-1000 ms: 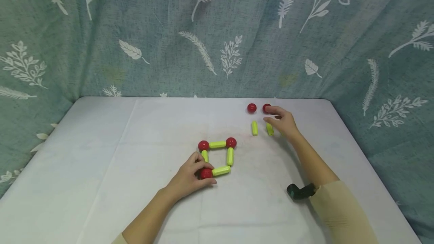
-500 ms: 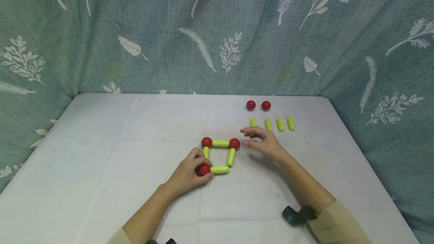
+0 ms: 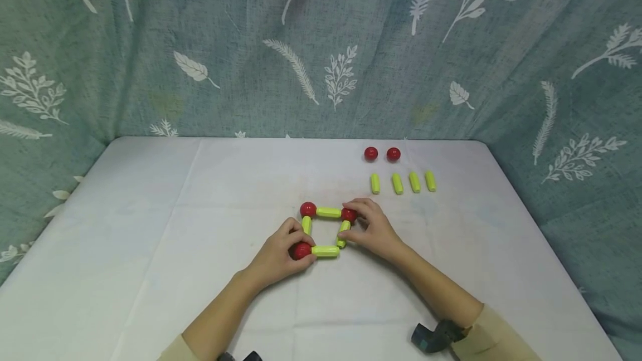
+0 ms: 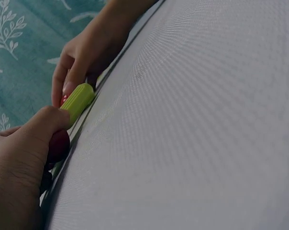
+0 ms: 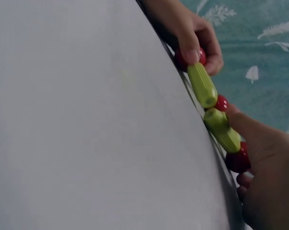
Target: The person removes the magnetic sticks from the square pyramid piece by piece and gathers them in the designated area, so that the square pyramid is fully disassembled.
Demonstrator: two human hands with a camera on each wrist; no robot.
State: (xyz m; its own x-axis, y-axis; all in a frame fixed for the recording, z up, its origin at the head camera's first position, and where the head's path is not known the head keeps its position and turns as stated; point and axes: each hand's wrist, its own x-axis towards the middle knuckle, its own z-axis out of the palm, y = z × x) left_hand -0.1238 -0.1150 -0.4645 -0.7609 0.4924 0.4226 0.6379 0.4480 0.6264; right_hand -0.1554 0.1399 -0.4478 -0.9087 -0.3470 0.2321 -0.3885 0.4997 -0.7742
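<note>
Where only head view reaches, rods (image 3: 397, 183) lie.

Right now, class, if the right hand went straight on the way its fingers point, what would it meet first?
First, the red ball that the right hand touches; beyond it, probably the yellow-green rod leading left from that ball, though depth is unclear.
</note>
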